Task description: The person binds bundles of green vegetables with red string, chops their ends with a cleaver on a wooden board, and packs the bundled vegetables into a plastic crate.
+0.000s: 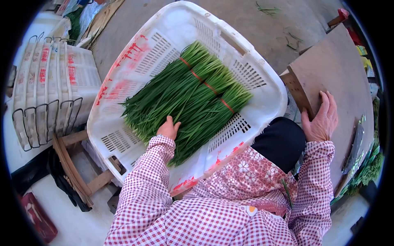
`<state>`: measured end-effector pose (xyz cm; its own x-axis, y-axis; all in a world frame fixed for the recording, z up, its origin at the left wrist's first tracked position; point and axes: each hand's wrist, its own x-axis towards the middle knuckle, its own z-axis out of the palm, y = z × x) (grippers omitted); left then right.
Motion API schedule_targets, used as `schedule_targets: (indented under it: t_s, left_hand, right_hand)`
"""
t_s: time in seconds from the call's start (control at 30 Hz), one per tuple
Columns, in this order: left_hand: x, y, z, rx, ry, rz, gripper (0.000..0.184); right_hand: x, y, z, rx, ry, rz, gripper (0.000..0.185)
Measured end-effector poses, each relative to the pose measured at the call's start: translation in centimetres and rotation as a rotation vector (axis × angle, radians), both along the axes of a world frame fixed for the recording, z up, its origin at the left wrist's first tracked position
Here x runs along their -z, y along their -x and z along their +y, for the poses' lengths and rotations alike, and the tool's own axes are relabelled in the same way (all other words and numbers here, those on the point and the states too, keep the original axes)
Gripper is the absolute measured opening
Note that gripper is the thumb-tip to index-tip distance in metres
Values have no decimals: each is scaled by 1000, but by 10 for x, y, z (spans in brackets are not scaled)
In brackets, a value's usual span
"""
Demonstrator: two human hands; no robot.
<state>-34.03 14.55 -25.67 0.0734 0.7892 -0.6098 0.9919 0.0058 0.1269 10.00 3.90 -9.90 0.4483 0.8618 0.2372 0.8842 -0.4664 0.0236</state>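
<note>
Bundles of green garlic chives (176, 98), tied with red bands (207, 85), lie side by side in a large white plastic basket (276, 88). My left hand (167, 129) rests on the leaves near the basket's front left. Its thumb and a forefinger show apart; the other fingers are hidden. At the right, my right hand (321, 121) lies at the edge of a brown wooden table (332, 61), thumb spread from the fingers and nothing held. The basket tilts close against my patterned apron (242, 168).
Stacked white baskets (53, 82) with wire handles stand at the left, beside a wooden frame (78, 172). Loose green scraps (266, 9) lie on the concrete floor. A dark-bladed tool (353, 147) and more greens (365, 174) sit along the table's right side.
</note>
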Motion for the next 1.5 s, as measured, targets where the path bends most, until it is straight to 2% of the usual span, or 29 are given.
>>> schedule_targets:
  t_s: [0.13, 0.2, 0.27, 0.33, 0.4, 0.47, 0.53, 0.6, 0.63, 0.67, 0.73, 0.77, 0.8, 0.87, 0.9, 0.93, 1.0, 1.03, 1.07, 1.13, 1.17, 1.2, 1.27, 1.3, 1.33, 1.37, 1.43, 1.47, 1.5]
  left_hand:
    - [23, 7, 7, 127, -13, 12, 30]
    - [35, 15, 5, 65, -96, -44, 29]
    - [51, 28, 9, -167, -316, -180, 28]
    - [76, 47, 19, -430, -442, -178, 25]
    - [96, 66, 29, -759, -524, -310, 20]
    - [72, 56, 36, -1004, -434, -604, 13]
    - [4, 16, 32, -1068, -271, -967, 8]
    - [-76, -53, 15, -882, -113, -1304, 11]
    - [-119, -92, 0, -667, 3, -1477, 12]
    - [-158, -129, -18, -442, 99, -1639, 13]
    - [-212, -208, -64, -418, 65, -1700, 14]
    - [-225, -221, -69, -132, 227, -1839, 12]
    - [-239, -249, -91, -96, 276, -1845, 10]
    - [-250, -286, -135, 154, 307, -1717, 10]
    - [-243, -300, -150, 331, 279, -1670, 12]
    - [-232, -311, -156, 565, 277, -1573, 10]
    - [-198, -344, -170, 1054, -65, -1493, 6]
    - [-181, -352, -173, 1126, 21, -1262, 6]
    - [-159, -355, -171, 1191, 51, -1002, 26]
    - [-140, -345, -171, 1357, 35, -918, 55]
    - [-133, -344, -165, 1405, 96, -792, 74]
    - [-135, -341, -169, 1360, 25, -796, 53]
    - [-144, -344, -164, 1506, -69, -795, 23]
    - [-156, -346, -172, 1385, -14, -770, 15]
    - [-166, -347, -181, 1262, 28, -740, 15]
    - [-171, -348, -185, 1264, 42, -730, 17]
    - [-185, -350, -202, 1245, 39, -667, 16]
    - [-191, -351, -208, 1214, 47, -622, 17]
    - [-189, -351, -207, 1205, 78, -609, 12]
  right_hand:
    - [-2, 2, 1, 0, -5, 6, 69]
    - [-2, 2, 1, -7, -7, 27, 68]
    - [-3, 3, 1, 0, -25, 36, 67]
    - [-6, 3, 1, -39, -110, 79, 63]
    - [-3, -4, -5, -145, -251, 211, 54]
    - [-5, -4, -21, -174, -520, 386, 40]
    - [-22, 7, -51, -240, -564, 445, 37]
    - [-37, 28, -111, -380, -486, 631, 37]
    - [-43, 38, -146, -364, -463, 699, 37]
    - [-49, 46, -185, -277, -460, 788, 35]
    - [-45, 49, -260, -72, -581, 719, 35]
    - [-51, 71, -286, 199, -631, 759, 31]
    - [-41, 73, -327, 392, -672, 734, 26]
    - [-26, 88, -405, 690, -944, 612, 21]
    - [-20, 101, -439, 841, -930, 574, 21]
    - [-4, 117, -473, 982, -992, 650, 23]
    - [21, 156, -520, 1158, -842, 576, 23]
    - [37, 177, -536, 1272, -740, 679, 24]
    - [55, 201, -551, 1376, -637, 785, 26]
    - [125, 243, -579, 1411, -640, 904, 28]
    - [153, 260, -586, 1509, -702, 928, 29]
    - [170, 276, -591, 1603, -756, 955, 30]
    - [152, 258, -595, 1711, -821, 965, 29]
    - [136, 240, -601, 1735, -647, 961, 41]
    - [129, 223, -606, 1743, -477, 960, 54]
    - [126, 205, -609, 1740, -490, 987, 54]
    - [126, 173, -606, 1694, -132, 915, 91]
    - [130, 163, -599, 1682, -137, 933, 91]
    - [135, 152, -591, 1678, -17, 1059, 105]
